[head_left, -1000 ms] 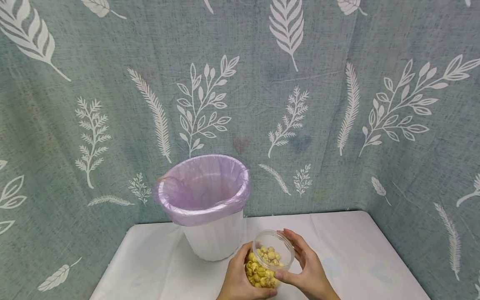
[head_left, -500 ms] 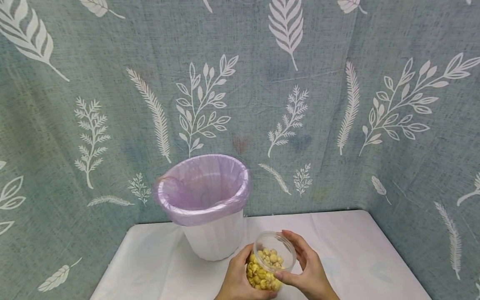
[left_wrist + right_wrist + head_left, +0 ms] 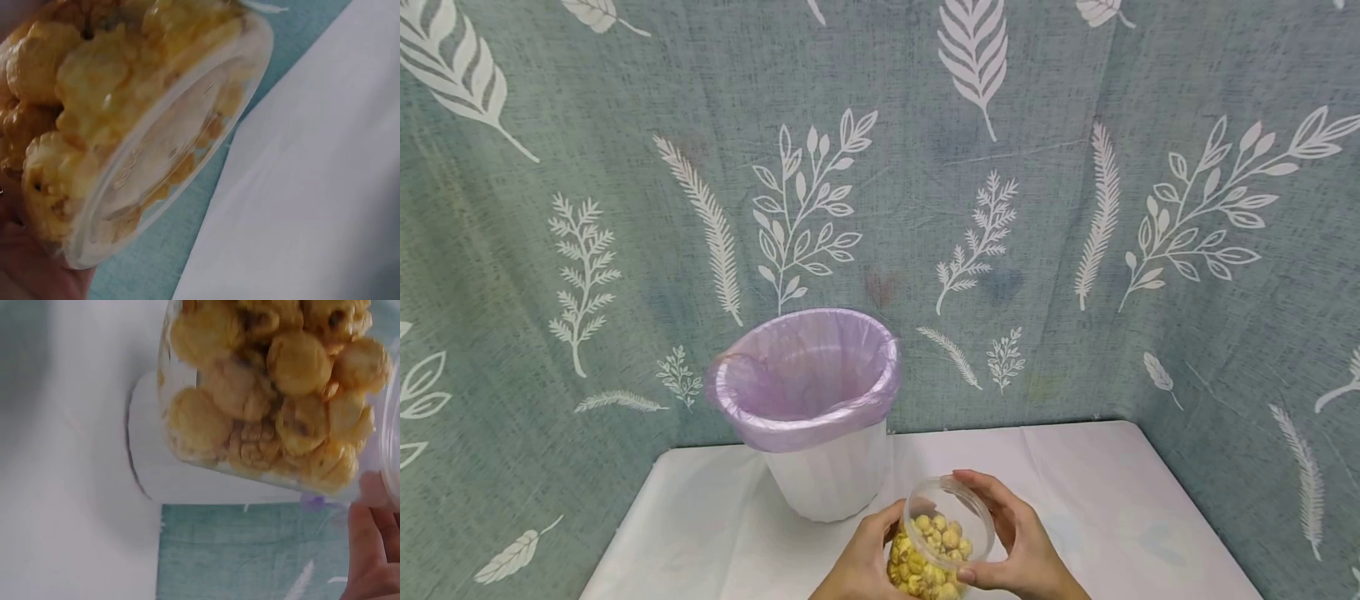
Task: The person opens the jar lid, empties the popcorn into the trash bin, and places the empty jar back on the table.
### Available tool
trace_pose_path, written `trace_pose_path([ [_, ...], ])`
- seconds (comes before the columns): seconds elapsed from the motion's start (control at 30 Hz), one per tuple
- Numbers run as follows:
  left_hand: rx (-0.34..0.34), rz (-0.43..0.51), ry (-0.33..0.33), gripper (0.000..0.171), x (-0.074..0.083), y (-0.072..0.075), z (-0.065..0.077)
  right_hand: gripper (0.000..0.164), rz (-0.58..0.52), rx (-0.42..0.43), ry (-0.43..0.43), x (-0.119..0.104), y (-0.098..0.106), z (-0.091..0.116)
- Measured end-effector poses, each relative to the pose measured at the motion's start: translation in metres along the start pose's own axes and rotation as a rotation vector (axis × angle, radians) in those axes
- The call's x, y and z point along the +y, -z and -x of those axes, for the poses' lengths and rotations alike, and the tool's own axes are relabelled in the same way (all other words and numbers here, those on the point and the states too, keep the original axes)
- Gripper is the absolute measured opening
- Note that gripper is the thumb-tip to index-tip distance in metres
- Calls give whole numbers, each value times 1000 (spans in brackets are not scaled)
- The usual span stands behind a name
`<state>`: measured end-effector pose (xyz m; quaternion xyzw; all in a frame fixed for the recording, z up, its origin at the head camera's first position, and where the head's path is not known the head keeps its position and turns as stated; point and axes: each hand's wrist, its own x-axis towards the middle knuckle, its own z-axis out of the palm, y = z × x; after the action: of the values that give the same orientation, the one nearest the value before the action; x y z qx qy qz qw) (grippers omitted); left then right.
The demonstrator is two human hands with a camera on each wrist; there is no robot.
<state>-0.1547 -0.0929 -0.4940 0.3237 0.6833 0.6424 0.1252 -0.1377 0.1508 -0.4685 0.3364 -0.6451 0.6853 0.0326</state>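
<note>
My left hand [image 3: 867, 557] grips a clear plastic jar [image 3: 904, 567] around its side. Caramel-coloured popcorn [image 3: 300, 369] partly fills it, visible through the wall in both wrist views. The jar is tilted, its round top facing up and toward the camera. At that top my right hand [image 3: 1018, 546] holds the clear round lid [image 3: 953, 493] by its edge, thumb in front and fingers behind. Whether the lid is loose or seated cannot be told. In the left wrist view the jar's base [image 3: 165, 144] shows, raised off the table.
A white bin [image 3: 831, 479] with a purple liner [image 3: 808, 433] folded over its rim stands just behind and left of the jar. Under everything lies a white cloth-covered table [image 3: 1097, 467]. A green-grey leaf-patterned curtain [image 3: 887, 208] encloses the back and sides.
Both hands and the jar have come slightly lower and nearer the body. The right hand keeps its hold at the top. The bin has not moved.
</note>
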Motion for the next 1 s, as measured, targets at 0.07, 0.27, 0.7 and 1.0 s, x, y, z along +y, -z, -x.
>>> trace_pose_path([
  [0.07,-29,38,8,73,1,0,0,83,-11,-28,16,-1,1,-1],
  [0.27,-36,80,24,76,2,1,3,83,-29,-59,13,-3,1,-3],
  [0.7,227,-213,-94,88,-3,-14,-2,81,24,143,-155,-2,-10,-3],
  [1.0,198,-245,-132,87,0,-11,-6,80,59,203,-151,-4,-14,-1],
])
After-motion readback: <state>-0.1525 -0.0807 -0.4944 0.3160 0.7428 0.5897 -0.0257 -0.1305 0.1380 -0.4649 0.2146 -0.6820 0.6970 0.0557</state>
